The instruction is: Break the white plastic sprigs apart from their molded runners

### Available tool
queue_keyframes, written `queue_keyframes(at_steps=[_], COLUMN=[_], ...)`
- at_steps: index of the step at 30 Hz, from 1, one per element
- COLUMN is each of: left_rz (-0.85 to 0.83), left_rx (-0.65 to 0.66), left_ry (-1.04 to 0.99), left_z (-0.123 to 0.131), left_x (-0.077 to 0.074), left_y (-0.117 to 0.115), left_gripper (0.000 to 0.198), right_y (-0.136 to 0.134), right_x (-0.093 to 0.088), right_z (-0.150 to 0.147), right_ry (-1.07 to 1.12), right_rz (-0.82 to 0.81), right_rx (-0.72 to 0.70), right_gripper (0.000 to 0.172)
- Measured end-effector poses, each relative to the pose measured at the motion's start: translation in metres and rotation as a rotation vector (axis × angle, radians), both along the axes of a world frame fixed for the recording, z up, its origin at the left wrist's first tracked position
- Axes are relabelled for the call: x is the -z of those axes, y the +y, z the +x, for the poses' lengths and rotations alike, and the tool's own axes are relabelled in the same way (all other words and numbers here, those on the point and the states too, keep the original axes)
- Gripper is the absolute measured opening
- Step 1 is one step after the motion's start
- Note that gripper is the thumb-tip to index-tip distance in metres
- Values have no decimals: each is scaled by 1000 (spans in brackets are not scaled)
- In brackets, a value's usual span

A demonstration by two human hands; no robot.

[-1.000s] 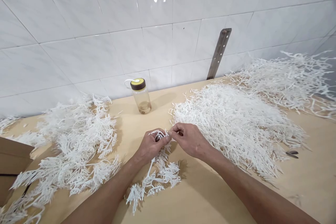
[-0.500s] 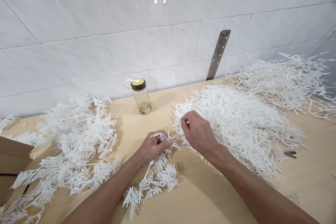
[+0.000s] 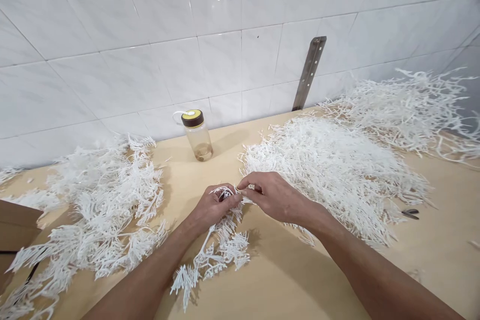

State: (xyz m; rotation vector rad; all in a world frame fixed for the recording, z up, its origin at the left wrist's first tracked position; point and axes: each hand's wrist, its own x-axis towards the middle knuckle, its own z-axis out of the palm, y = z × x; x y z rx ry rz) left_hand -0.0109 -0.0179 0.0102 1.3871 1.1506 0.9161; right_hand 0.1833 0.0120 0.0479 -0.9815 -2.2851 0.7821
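My left hand (image 3: 217,207) is closed around one end of a white branched plastic sprig (image 3: 219,252), whose tufted lower part hangs down onto the table in front of me. Thumb and forefinger of my right hand (image 3: 272,195) pinch close to the left fingertips, where thin white strands stick out; whatever sits in that pinch is too small to make out. Just beyond the right hand spreads a broad heap of loose white pieces (image 3: 333,170). To the left lies a pile of similar white branched sprigs (image 3: 108,205).
A clear bottle (image 3: 198,140) with a yellow and black lid stands near the tiled wall. Small dark snips (image 3: 410,214) lie right of the heap. Longer white stems (image 3: 408,110) fill the back right. A cardboard box (image 3: 18,230) is at the left edge; a metal strip (image 3: 309,72) leans on the wall.
My right hand has moved left from the edge of the heap to meet the left fingertips. The left hand keeps its hold on the sprig. The view has shifted slightly.
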Motion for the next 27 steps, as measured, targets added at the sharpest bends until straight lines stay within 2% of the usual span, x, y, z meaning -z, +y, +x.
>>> queue_keyframes(at_steps=[7,12,17,22,24,27], left_rz=[-45,-65,-30,-5,-29,-43], left_rx=[22,-67,-198,-263,-233,-187], left_ry=[-82,-108,-49,-49,-76,-98], left_z=[-1,3,10,7,5,2], left_x=[1,2,0,3,5,6], left_y=[1,1,-1,2,4,5], left_gripper=[43,43,38,40,42,45], right_y=[2,-2,-9,-17,-16,-6], right_x=[2,5,11,1,-4,-2], right_z=[0,-4,-10,-13,-13,-11], right_ry=[-16,-43,-101,-30,29,85], right_rz=[-44,-22,137,88,55,32], right_rx=[16,14,23,-108,-56,152], right_gripper=[19,18,18,17,15,14])
